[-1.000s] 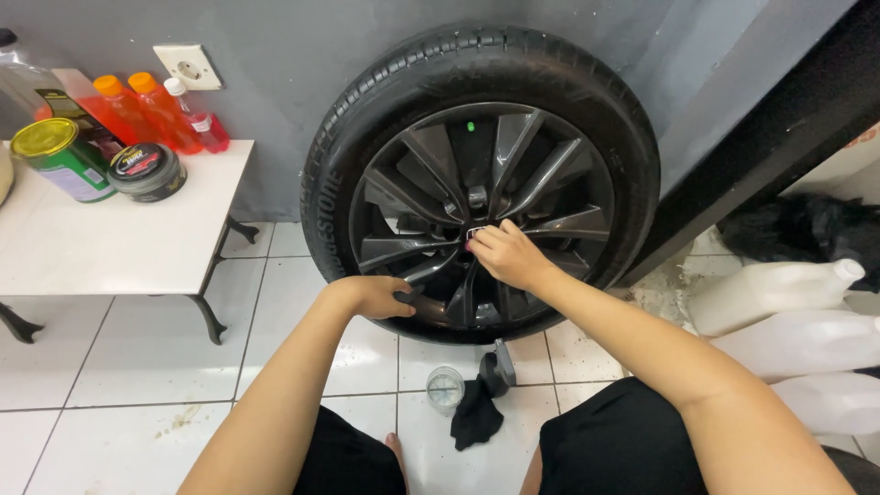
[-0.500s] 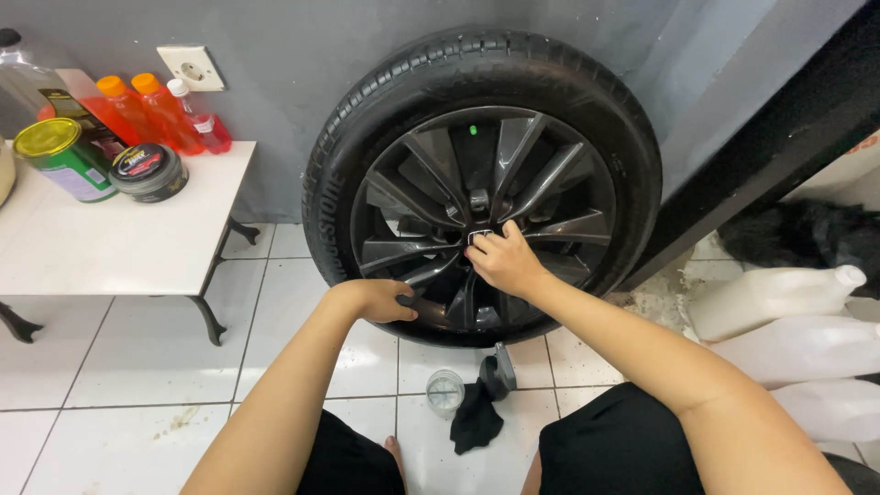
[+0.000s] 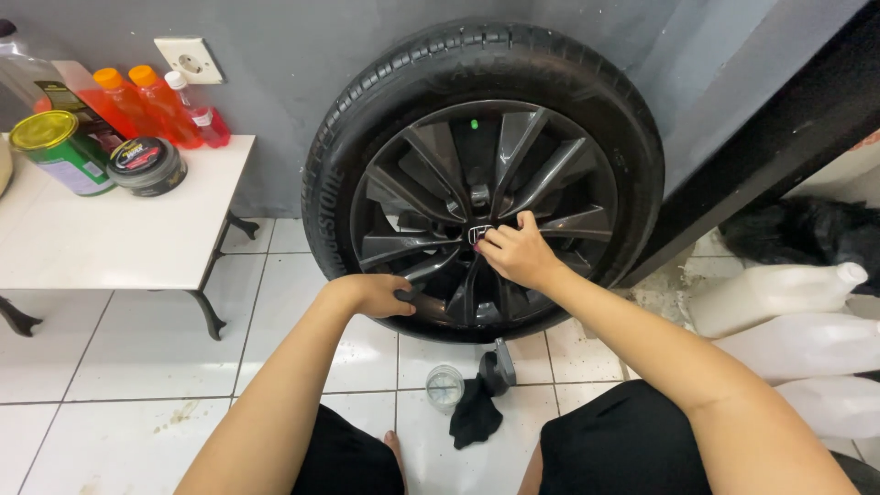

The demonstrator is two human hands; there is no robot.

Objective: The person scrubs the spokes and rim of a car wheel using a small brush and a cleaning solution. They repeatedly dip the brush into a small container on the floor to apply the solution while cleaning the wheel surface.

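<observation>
1. Right hand [image 3: 515, 254] had shifted slightly left and down since the earlier frames, from the spokes right of centre onto the hub; left hand [image 3: 378, 294] held the same spot at the lower left rim
2. Right hand sat at the centre cap [image 3: 480, 234] of the wheel [image 3: 486, 183]; fingers bunched together, tips touching the cap; could not tell whether anything was pinched between them
3. Left hand was curled shut around a dark object [image 3: 406, 296] at the rim's lower edge; object mostly hidden, kind unclear
4. Wheel stood upright on the tiled floor [image 3: 302, 367], leaning against the grey wall [image 3: 275, 73]; dark multi-spoke rim, green valve cap [image 3: 475, 124] near the top
5. Below the wheel on the floor: small clear jar [image 3: 445, 386], black cloth [image 3: 475, 417], dark bottle [image 3: 501, 367], all close together
6. Left: white table [image 3: 119, 238] with orange bottles [image 3: 133, 101], a green tin [image 3: 57, 151], a flat black tin [image 3: 145, 166]
7. Right: white jugs [image 3: 779, 298] lying on the floor
</observation>
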